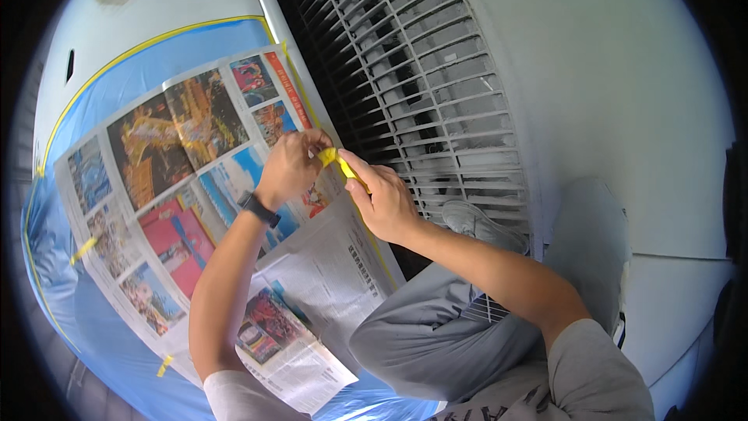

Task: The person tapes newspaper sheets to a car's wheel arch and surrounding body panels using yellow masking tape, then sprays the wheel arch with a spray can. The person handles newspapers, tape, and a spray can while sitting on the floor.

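Two hands point(335, 175), crumpled yellow tape point(333, 159)

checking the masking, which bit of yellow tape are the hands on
The yellow tape piece pinched between left hand and right hand; other short tabs sit untouched at the newspaper's lower-left edge.

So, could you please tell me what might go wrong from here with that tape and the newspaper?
The yellow tape is bunched between the left hand and right hand, so it may stick to itself and crease. The newspaper is held by only a few small tape tabs, so pressing could shift it. The lower sheet looks loose and might lift.
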Available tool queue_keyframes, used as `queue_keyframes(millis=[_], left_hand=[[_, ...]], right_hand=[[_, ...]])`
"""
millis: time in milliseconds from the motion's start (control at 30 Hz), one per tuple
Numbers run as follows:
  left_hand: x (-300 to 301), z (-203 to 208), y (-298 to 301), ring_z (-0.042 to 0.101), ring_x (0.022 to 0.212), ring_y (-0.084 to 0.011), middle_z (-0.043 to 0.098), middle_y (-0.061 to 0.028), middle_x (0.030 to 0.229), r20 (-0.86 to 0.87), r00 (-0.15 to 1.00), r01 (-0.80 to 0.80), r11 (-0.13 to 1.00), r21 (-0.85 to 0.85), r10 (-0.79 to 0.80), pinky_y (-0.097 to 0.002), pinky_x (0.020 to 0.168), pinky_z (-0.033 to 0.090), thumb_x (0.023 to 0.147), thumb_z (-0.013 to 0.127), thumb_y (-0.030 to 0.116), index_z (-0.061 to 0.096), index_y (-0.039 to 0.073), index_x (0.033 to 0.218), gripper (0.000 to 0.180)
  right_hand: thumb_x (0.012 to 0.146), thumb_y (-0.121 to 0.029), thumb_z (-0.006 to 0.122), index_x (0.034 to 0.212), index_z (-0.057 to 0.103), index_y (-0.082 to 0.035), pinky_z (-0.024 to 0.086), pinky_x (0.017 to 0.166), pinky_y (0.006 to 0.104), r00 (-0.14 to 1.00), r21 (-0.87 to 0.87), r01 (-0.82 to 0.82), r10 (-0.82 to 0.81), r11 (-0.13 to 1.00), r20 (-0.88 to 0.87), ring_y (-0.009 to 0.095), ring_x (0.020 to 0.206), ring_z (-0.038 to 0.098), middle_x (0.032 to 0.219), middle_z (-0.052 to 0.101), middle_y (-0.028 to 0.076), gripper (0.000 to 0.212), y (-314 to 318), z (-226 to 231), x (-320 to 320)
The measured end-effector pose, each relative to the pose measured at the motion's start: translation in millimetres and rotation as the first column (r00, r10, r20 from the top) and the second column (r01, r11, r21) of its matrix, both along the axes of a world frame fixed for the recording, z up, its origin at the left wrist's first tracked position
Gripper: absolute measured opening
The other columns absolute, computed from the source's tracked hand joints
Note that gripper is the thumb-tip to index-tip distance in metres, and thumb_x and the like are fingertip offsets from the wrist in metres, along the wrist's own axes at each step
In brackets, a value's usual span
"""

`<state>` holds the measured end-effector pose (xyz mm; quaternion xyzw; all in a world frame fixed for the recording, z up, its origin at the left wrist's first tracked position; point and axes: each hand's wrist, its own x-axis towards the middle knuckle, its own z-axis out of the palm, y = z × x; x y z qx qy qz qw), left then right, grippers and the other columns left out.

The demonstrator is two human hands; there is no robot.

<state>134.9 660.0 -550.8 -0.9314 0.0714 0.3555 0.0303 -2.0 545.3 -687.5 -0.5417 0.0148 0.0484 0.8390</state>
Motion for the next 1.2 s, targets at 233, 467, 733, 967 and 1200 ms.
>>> queue_keyframes(millis=[233, 467, 733, 967, 1200], left_hand=[[132.4, -74.6, 70.0, 0.07, 0.096, -0.0389, 0.074, -0.0193, 0.102, 0.158, 0.842, 0.403, 0.796, 0.451, -0.516, -0.0464, 0.088, 0.056, 0.087, 0.056, 0.0, 0.075, 0.008, 0.104, 0.026], [238.4, -89.6, 89.2, 0.076, 0.086, -0.0338, 0.075, -0.0215, 0.102, 0.134, 0.904, 0.281, 0.8, 0.53, -0.406, -0.0414, 0.076, 0.063, 0.091, 0.054, 0.001, 0.073, 0.006, 0.113, 0.029], [281.6, -77.5, 100.7, 0.076, 0.092, -0.0314, 0.074, -0.0181, 0.109, 0.021, 0.849, 0.462, 0.761, 0.456, -0.529, -0.0397, 0.081, 0.063, 0.086, 0.056, -0.005, 0.073, 0.001, 0.106, 0.026], [278.7, -77.4, 99.1, 0.074, 0.094, -0.0347, 0.072, -0.0176, 0.107, 0.019, 0.822, 0.511, 0.752, 0.416, -0.57, -0.0411, 0.084, 0.06, 0.081, 0.06, -0.007, 0.073, -0.002, 0.101, 0.024], [276.2, -80.7, 93.3, 0.074, 0.09, -0.0348, 0.073, -0.0178, 0.102, 0.015, 0.835, 0.485, 0.749, 0.451, -0.55, -0.0408, 0.081, 0.06, 0.081, 0.061, -0.007, 0.072, -0.002, 0.1, 0.023]], right_hand=[[0.103, -0.013, 0.057, 0.142, 0.06, -0.007, 0.051, 0.09, 0.045, 0.949, -0.024, -0.252, 0.242, 0.968, -0.2, 0.035, 0.091, 0.071, 0.106, 0.075, 0.017, 0.04, 39.5, -65.3, -12.7], [0.103, -0.013, 0.055, 0.144, 0.059, -0.009, 0.05, 0.089, 0.0461, 0.977, 0.003, -0.121, 0.119, 0.993, -0.177, 0.035, 0.079, 0.07, 0.093, 0.075, 0.017, 0.042, 83.8, -69.3, 33.4], [0.102, -0.014, 0.056, 0.143, 0.059, -0.004, 0.049, 0.086, 0.0432, 0.981, -0.07, -0.169, 0.161, 0.983, -0.109, 0.029, 0.072, 0.069, 0.078, 0.071, 0.014, 0.042, 109.0, -52.3, 56.9], [0.102, -0.014, 0.057, 0.143, 0.059, -0.005, 0.048, 0.085, 0.0423, 0.979, -0.073, -0.162, 0.152, 0.984, -0.135, 0.029, 0.07, 0.069, 0.078, 0.071, 0.013, 0.043, 121.4, -46.6, 54.8], [0.102, -0.013, 0.056, 0.144, 0.058, -0.005, 0.046, 0.082, 0.0436, 0.984, -0.069, -0.138, 0.128, 0.988, -0.125, 0.029, 0.069, 0.068, 0.077, 0.07, 0.013, 0.044, 121.0, -45.7, 55.8]])
